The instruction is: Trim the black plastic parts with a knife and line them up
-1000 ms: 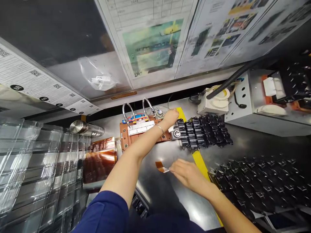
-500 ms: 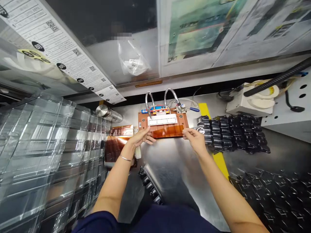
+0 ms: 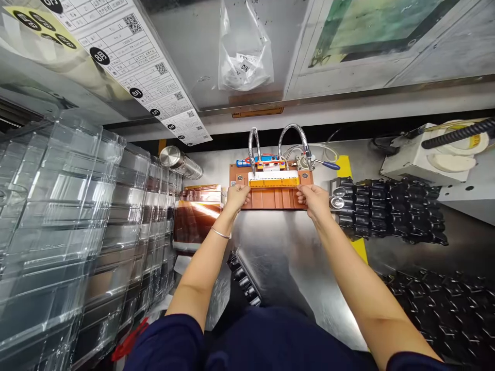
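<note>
An amber film strip (image 3: 274, 183) lies level across the front of a white perforated plate (image 3: 255, 175) on a brown fixture (image 3: 273, 200). My left hand (image 3: 236, 198) pinches the film's left end. At its right end, my right hand (image 3: 314, 199) holds it with closed thumb and fingers. Two bendable metal hoses (image 3: 294, 129) arch over the fixture, their nozzles pointing down near the plate. Behind the plate sits a blue cylinder (image 3: 243, 162), and a blue-handled lever (image 3: 331, 165) sticks out to the right.
Amber sheets (image 3: 197, 221) lie stacked left of the fixture, near a steel flask (image 3: 181, 162). Clear plastic trays (image 3: 77, 206) are piled at far left. Black moulded parts (image 3: 390, 208) stand in rows at right, beside a white tape dispenser (image 3: 429, 154). Another black part (image 3: 244, 278) lies near my body.
Both hands have moved forward with the film, from the fixture's front edge up to the white plate. My left fingers, spread before, are now closed. The camera view has shifted.
</note>
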`<state>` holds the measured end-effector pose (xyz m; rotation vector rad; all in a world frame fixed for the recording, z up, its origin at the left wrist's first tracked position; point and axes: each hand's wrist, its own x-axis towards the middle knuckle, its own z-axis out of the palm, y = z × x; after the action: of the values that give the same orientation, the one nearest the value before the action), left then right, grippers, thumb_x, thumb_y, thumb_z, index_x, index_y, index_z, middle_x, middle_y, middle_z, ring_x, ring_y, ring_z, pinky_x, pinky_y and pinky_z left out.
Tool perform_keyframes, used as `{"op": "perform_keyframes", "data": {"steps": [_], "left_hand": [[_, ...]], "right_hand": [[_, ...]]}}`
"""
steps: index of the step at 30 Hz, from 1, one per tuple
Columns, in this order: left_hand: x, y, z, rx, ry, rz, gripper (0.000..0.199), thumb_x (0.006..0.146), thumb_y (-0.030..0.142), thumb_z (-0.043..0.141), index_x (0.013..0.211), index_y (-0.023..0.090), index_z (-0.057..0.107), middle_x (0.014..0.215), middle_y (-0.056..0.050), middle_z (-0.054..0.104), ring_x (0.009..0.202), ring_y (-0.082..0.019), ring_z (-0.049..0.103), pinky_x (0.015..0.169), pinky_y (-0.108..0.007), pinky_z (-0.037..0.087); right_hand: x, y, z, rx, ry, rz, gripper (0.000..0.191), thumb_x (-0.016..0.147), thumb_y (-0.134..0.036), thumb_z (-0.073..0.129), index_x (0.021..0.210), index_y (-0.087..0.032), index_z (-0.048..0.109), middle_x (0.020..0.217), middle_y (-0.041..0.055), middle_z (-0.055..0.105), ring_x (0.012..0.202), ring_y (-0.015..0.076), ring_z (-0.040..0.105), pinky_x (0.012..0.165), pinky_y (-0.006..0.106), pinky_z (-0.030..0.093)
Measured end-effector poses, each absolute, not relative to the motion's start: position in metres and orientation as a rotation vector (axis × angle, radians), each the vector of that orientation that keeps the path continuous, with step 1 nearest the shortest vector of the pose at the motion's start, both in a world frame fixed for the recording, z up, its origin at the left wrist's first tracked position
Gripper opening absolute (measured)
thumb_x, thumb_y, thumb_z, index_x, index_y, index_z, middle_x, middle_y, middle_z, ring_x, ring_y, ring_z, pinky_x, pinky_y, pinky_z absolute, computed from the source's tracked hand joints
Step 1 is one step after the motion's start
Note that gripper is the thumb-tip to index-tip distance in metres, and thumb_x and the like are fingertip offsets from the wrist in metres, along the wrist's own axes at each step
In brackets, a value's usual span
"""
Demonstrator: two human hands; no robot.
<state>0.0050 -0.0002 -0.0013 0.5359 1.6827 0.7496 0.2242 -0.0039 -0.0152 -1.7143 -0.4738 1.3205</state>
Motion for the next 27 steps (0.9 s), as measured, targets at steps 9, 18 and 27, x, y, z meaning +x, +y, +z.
{"op": "perform_keyframes", "data": {"steps": [9, 18, 27], "left_hand": [[0.0032, 0.0089, -0.0061, 0.515, 1.718, 0.733, 0.022, 0.073, 0.016, 0.065, 0.058, 0.016, 0.049, 0.041, 0.004, 0.050, 0.033, -0.005, 0.044, 0.035, -0.014, 0.031], [0.0022, 0.0086, -0.0108, 0.533, 1.745, 0.744, 0.015, 0.068, 0.020, 0.067, 0.064, 0.015, 0.053, 0.043, 0.004, 0.052, 0.036, -0.007, 0.047, 0.037, -0.014, 0.033], [0.0039, 0.0101, -0.0013, 0.541, 1.747, 0.732, 0.015, 0.070, 0.014, 0.060, 0.059, 0.016, 0.050, 0.041, 0.004, 0.050, 0.033, -0.007, 0.044, 0.034, -0.015, 0.030]], "right_hand": [[0.2214, 0.0039, -0.0184, -1.748, -0.485, 1.310, 0.017, 0.064, -0.018, 0.068, 0.060, -0.016, 0.051, 0.044, -0.0048, 0.054, 0.035, 0.0032, 0.043, 0.033, 0.013, 0.037], [0.2205, 0.0044, -0.0148, -1.762, -0.479, 1.328, 0.018, 0.065, -0.015, 0.066, 0.058, -0.016, 0.050, 0.044, -0.0051, 0.054, 0.034, 0.0028, 0.042, 0.033, 0.013, 0.036], [0.2219, 0.0043, -0.0144, -1.773, -0.492, 1.346, 0.019, 0.067, -0.016, 0.065, 0.058, -0.016, 0.049, 0.044, -0.0046, 0.055, 0.034, 0.0032, 0.043, 0.033, 0.013, 0.036]]}}
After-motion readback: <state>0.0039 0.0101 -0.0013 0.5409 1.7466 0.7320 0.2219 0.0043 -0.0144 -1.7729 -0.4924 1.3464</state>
